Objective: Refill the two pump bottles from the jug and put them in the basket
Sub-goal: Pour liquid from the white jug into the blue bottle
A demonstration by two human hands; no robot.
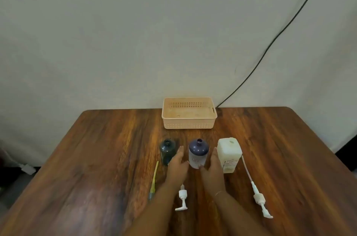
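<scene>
Two uncapped bottles stand mid-table: a dark green bottle (167, 150) on the left and a dark blue bottle (198, 152) with a pale label in the centre. A white jug (229, 154) stands right of the blue bottle. My left hand (178, 166) and my right hand (212, 168) flank the blue bottle's base, fingers apart, holding nothing. A peach basket (189, 113) sits empty at the table's far edge. Pump heads lie loose: a white pump (182, 200) between my forearms, a long white pump (257, 191) on the right, and a yellow pump (154, 180) on the left.
The wooden table (96, 158) meets a pale wall behind the basket. A black cable (270, 44) runs down the wall to the table's back edge. A white plug block (27, 168) lies on the floor at the left.
</scene>
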